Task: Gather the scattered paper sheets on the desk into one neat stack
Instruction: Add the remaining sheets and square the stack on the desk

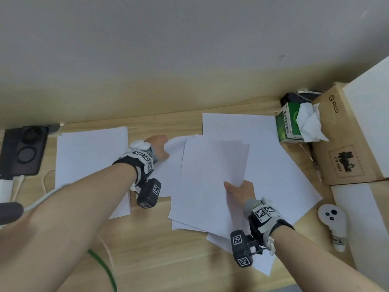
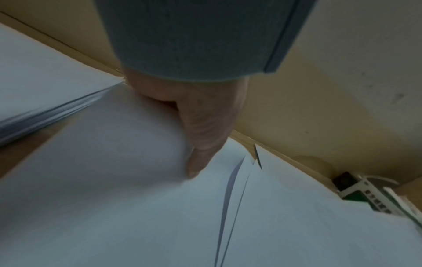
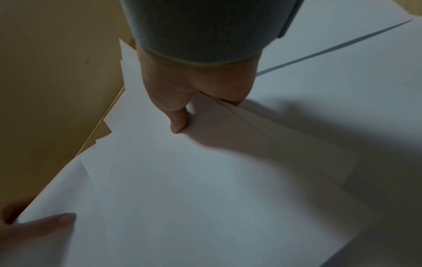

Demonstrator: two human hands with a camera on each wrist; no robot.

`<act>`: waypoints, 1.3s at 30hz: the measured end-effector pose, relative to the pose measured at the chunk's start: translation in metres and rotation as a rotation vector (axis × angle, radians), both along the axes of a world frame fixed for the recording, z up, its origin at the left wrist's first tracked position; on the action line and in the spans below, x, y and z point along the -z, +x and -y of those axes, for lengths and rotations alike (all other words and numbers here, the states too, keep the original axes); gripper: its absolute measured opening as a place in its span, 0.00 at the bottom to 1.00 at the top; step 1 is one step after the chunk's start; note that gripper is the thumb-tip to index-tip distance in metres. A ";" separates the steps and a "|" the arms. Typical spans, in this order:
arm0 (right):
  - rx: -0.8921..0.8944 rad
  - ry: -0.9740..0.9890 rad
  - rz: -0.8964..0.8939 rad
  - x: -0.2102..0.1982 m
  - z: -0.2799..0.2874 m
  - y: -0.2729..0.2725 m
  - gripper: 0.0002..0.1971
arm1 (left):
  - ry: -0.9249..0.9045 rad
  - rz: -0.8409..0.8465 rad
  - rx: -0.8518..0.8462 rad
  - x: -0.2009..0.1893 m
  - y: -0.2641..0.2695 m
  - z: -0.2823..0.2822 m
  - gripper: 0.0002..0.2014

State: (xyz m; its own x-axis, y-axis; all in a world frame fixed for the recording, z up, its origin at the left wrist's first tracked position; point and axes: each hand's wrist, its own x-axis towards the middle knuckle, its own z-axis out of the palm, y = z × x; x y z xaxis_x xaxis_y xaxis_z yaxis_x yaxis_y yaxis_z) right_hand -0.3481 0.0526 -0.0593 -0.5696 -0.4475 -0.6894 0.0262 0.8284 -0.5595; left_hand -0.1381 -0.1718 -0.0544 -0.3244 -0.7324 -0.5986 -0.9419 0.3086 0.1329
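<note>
On the light wooden desk (image 1: 147,245), the right hand (image 1: 239,191) pinches the near edge of a few loosely fanned white paper sheets (image 1: 214,165), thumb on top, lifting them above other overlapping sheets. Left of them, the left hand (image 1: 156,147) grips the corner of a curled white sheet (image 1: 174,157), thumb pressing on its top. Another white sheet (image 1: 90,157) lies flat beside the left forearm, apart from the pile.

The cardboard box (image 1: 345,135) at the far right reads "DICO" near its top and "UN 3481" inside a dashed label lower down. The green tissue pack's (image 1: 288,123) print is illegible.
</note>
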 end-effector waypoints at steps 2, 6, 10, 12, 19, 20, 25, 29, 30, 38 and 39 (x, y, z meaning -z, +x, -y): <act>-0.011 0.012 0.018 -0.001 -0.002 -0.002 0.05 | -0.015 -0.058 -0.039 -0.006 0.012 -0.004 0.17; -0.040 0.024 0.023 -0.009 -0.004 -0.001 0.07 | 0.036 -0.166 -0.204 -0.038 0.045 -0.009 0.26; -0.052 -0.013 0.011 -0.023 -0.001 0.014 0.12 | 0.109 -0.560 -0.694 -0.086 0.087 -0.027 0.28; -0.104 0.000 0.039 -0.026 0.003 0.022 0.14 | 0.152 -0.744 -0.909 -0.101 0.101 -0.039 0.20; -0.160 0.001 0.025 -0.029 0.023 0.057 0.18 | 0.094 -0.929 -1.197 -0.097 0.132 -0.085 0.19; -0.144 0.001 -0.009 -0.031 0.022 0.063 0.17 | 0.065 -0.963 -1.240 -0.093 0.133 -0.091 0.19; -0.115 -0.031 -0.070 -0.034 0.018 0.076 0.13 | 0.086 -1.044 -1.279 -0.080 0.131 -0.108 0.19; -0.153 0.018 0.134 -0.019 0.021 0.071 0.24 | 0.223 -0.941 -1.171 -0.061 0.120 -0.126 0.19; -0.131 0.016 0.188 -0.012 0.021 0.067 0.30 | 0.264 -0.894 -1.136 -0.052 0.116 -0.132 0.19; -0.206 -0.043 0.214 -0.017 0.011 0.076 0.16 | 0.337 -0.505 -0.757 -0.009 0.081 -0.162 0.18; -0.222 -0.043 0.165 -0.018 0.010 0.076 0.12 | 0.347 -0.494 -0.718 -0.008 0.078 -0.162 0.16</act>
State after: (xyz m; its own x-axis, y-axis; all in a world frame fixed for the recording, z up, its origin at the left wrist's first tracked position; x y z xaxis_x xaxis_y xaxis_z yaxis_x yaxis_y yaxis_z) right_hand -0.2719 0.0425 -0.0414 -0.3361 -0.5797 -0.7423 -0.0593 0.7996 -0.5976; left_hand -0.0596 -0.0099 -0.0465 -0.1395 -0.6618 -0.7365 -0.7039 -0.4569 0.5438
